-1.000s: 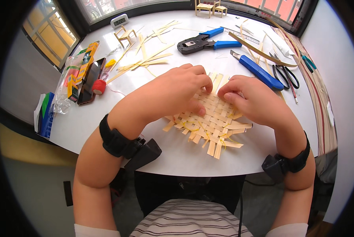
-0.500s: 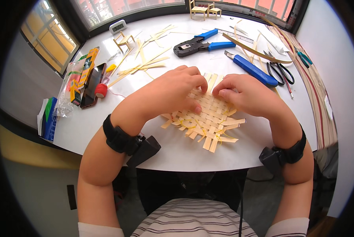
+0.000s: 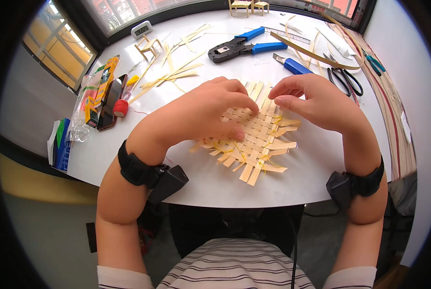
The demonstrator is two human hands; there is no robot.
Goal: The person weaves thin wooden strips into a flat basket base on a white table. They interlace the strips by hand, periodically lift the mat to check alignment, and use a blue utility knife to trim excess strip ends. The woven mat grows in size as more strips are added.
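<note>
A mat woven from pale, flat strips (image 3: 256, 132) lies on the white table in front of me, its loose strip ends fanning out. Thin yellow thread ties run near its lower and right edges. My left hand (image 3: 210, 108) lies over the mat's left part, fingers bent and thumb pressed on the weave, holding it. At the mat's upper right, my right hand (image 3: 314, 101) has index finger and thumb tips nearly together beside the strip ends. Whether a strip or thread sits between those tips is too small to tell. Black straps with dark boxes circle both forearms.
Beyond the mat lie a blue-handled crimping tool (image 3: 230, 50), a blue utility knife (image 3: 295, 66), black scissors (image 3: 343, 79) and loose strips (image 3: 169, 79). Left stand a red thread spool (image 3: 120, 108), a phone (image 3: 112, 103), a small chair (image 3: 148, 46) and a digital clock (image 3: 141, 30).
My right hand has lifted off the weave, moving up and right. My left hand stays on the mat, index finger slightly further right. The view has shifted a little.
</note>
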